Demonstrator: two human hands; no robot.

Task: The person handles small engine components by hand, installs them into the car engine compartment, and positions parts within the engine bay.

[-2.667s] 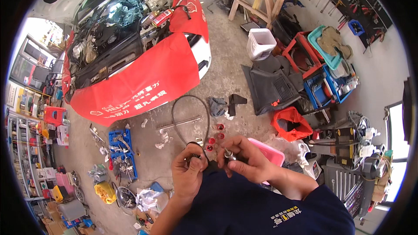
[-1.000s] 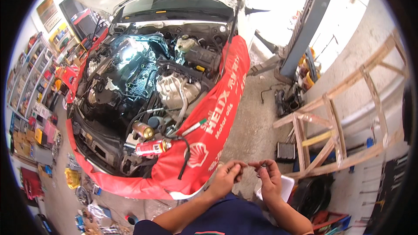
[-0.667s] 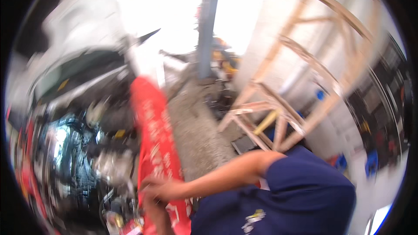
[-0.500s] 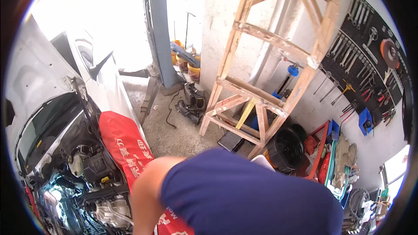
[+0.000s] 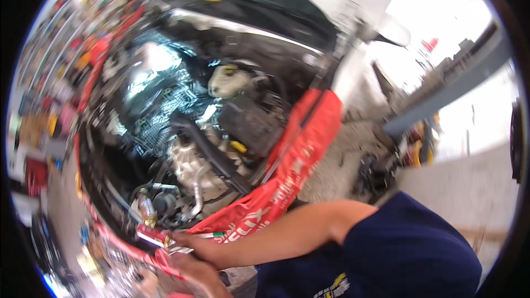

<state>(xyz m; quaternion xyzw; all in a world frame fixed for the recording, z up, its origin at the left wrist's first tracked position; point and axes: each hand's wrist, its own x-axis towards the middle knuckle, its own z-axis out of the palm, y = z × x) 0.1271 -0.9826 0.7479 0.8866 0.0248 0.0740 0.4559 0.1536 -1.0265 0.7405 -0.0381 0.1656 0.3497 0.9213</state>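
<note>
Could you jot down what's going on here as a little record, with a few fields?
Place: garage, car with bonnet open
Engine bay: exposed, blurred by motion
Red fender cover: draped over the car's edge
Right hand: at the cover's lower edge, beside a red can
Left hand: just below, partly cut off
Held item: too blurred to tell

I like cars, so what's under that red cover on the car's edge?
The red cover hides the car's fender, so nothing under it shows. Beside it the open engine bay shows hoses and a pale reservoir. Both hands meet at its lower end; their grip is blurred.
</note>
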